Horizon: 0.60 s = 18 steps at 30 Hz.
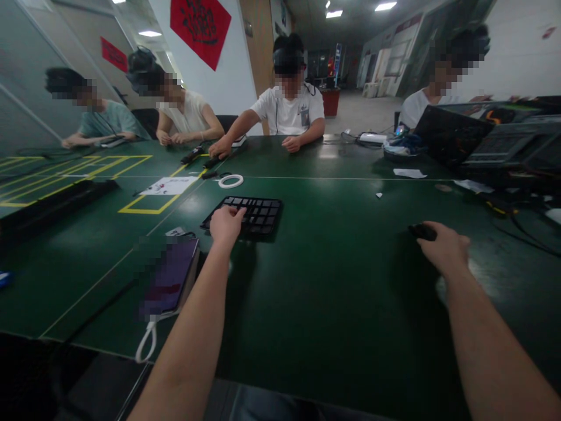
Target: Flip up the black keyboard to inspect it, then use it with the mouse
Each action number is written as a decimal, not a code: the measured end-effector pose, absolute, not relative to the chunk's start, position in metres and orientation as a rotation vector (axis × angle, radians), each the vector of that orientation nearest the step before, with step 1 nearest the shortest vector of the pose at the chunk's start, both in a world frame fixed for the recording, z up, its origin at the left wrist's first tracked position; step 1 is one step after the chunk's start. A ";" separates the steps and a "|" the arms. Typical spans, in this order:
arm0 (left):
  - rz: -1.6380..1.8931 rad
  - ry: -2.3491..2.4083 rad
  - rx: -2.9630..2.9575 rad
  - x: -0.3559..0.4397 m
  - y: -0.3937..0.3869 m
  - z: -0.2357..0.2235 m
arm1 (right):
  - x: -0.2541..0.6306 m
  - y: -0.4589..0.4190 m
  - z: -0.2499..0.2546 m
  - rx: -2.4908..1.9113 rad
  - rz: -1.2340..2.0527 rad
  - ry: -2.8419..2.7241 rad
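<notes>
A black gridded tray point(267, 217) with rows of square cells lies flat on the green table. Over its left part is my left hand point(225, 225), thumb and fingers drawn together in a pinch; whatever may be between the fingertips is too small to make out. Well off to the right, my right hand point(447, 247) is closed on a small black rounded object point(422, 231), low over the tabletop. Its exact kind does not show clearly.
Beside my left forearm lies a purple-screened phone point(173, 278) with a white cable loop point(146, 345). Beyond the tray are a white tape ring point(231, 181) and a paper sheet point(169, 185). Computer hardware point(504, 143) stands far right. Several people sit opposite.
</notes>
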State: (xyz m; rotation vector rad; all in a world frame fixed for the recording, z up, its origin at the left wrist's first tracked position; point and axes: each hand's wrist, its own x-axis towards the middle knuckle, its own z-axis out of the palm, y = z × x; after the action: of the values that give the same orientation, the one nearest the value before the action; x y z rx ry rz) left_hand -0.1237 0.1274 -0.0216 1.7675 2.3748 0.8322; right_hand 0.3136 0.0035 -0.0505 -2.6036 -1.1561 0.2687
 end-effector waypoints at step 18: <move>0.077 2.375 1.950 -0.128 0.129 -0.024 | 0.234 0.004 -0.055 -1.840 0.563 -1.505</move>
State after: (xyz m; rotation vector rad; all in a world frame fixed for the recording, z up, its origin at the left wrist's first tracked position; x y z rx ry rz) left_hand -0.1282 0.1293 -0.0241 1.9505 2.3752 0.0766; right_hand 0.2340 0.0043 -0.0553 -1.8402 -1.5050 0.5633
